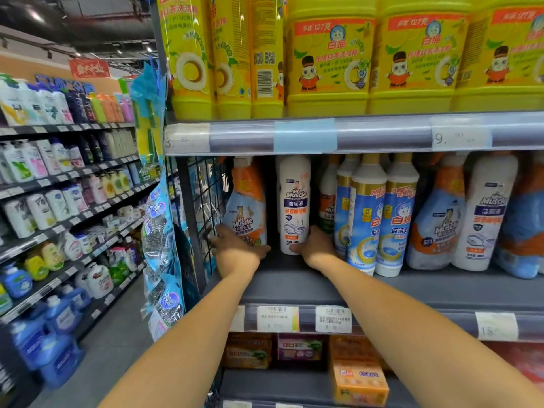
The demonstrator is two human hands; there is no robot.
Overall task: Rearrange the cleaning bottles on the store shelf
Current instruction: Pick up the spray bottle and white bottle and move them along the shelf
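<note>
Middle shelf, far left end: the orange-blue bottle and the white bottle sit just beside each other, left hand gripping the first's base, right hand clamped round the second's.

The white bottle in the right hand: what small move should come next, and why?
Probably pull the white bottle forward. The right hand grips its base, it stands further back than the blue-label bottles beside it, and bare shelf lies in front. The left hand holds the orange bottle, also set back.
</note>
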